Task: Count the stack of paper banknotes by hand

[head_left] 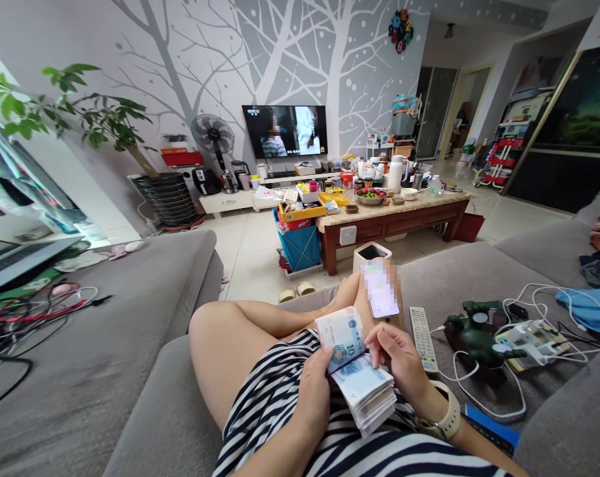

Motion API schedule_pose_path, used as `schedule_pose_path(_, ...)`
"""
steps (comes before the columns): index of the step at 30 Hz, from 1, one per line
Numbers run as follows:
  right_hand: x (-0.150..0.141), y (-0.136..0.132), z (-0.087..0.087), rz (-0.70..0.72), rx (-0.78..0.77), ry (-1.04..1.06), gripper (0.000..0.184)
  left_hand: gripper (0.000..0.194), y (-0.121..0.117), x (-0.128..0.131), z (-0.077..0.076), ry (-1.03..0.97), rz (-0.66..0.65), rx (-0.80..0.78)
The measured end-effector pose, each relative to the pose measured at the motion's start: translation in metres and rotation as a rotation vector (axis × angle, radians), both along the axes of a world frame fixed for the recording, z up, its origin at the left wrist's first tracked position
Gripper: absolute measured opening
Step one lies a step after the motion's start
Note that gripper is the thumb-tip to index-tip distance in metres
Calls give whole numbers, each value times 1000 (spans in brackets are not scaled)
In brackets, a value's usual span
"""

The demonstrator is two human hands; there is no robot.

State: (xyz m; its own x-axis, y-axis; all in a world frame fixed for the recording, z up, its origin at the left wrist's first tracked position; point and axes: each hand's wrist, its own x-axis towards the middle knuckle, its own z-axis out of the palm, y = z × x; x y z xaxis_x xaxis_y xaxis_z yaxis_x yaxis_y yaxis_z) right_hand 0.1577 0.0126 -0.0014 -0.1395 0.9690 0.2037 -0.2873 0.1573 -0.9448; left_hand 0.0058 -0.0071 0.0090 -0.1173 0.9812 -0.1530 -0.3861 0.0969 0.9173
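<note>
Banknote stack (362,391) in left grip (312,397)

Person wearing a dark-and-white striped garment (275,404)
A cream watch strap (443,419) is circling the right wrist (422,401).

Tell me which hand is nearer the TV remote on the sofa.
Right hand: right beside the white TV remote. Left hand: farther away, on the other side of the banknote stack it holds.
</note>
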Motion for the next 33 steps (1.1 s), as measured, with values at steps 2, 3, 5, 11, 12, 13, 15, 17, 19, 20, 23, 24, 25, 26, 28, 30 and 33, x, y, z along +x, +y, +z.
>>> schedule_pose_path(2, 1, 1, -2, 5, -2, 6, 43, 31, -1, -1, -2, -75, -51, -13)
schedule_pose_path(3, 1, 2, -3, -4, -5, 0, 41, 31, -1, -2, -3, -109, -69, -19)
schedule_pose_path(5, 2, 4, -4, -39, -17, -14, 39, 29, -1, -3, -6, -137, -72, -29)
schedule_pose_path(11, 0, 8, -3, -72, -71, -29, 40, 20, 0, -5, -17, -157, -74, -43)
schedule_pose_path(12, 0, 9, -3, -66, -79, -38, 40, 20, 0, -5, -18, -163, -74, -46)
schedule_pose_path(13, -1, 9, -3, -60, -83, -49, 40, 21, 0, -5, -19, -167, -74, -48)
schedule_pose_path(15, -1, 9, -3, -55, -78, -73, 40, 22, 0, -5, -19, -168, -72, -50)
schedule_pose_path(17, -1, 8, -3, -55, -67, -90, 41, 25, -1, -5, -19, -161, -71, -60)
schedule_pose_path(19, -1, 8, -2, -56, -64, -87, 41, 26, -2, -5, -17, -148, -72, -62)
schedule_pose_path(20, -1, 7, -2, -55, -66, -80, 41, 26, -2, -5, -15, -136, -72, -57)
schedule_pose_path(23, -1, 6, -2, -44, -73, -57, 40, 27, -3, -6, -12, -89, -69, -27)
schedule_pose_path(24, -1, 5, -2, -42, -73, -52, 40, 28, -3, -5, -12, -77, -66, -21)
schedule_pose_path(25, -1, 5, -2, -40, -72, -48, 39, 30, -3, -5, -13, -68, -62, -19)
schedule_pose_path(26, -1, 5, -2, -38, -69, -46, 39, 31, -3, -6, -14, -62, -55, -20)
schedule_pose_path(28, -1, 4, -2, -34, -60, -40, 38, 35, -2, -6, -18, -58, -33, -25)
schedule_pose_path(30, -1, 4, -1, -31, -47, -36, 37, 38, 0, -7, -23, -49, -8, -23)
schedule_pose_path(33, -1, 2, 0, -33, -24, -44, 36, 42, 3, -9, -30, -27, -16, -15)
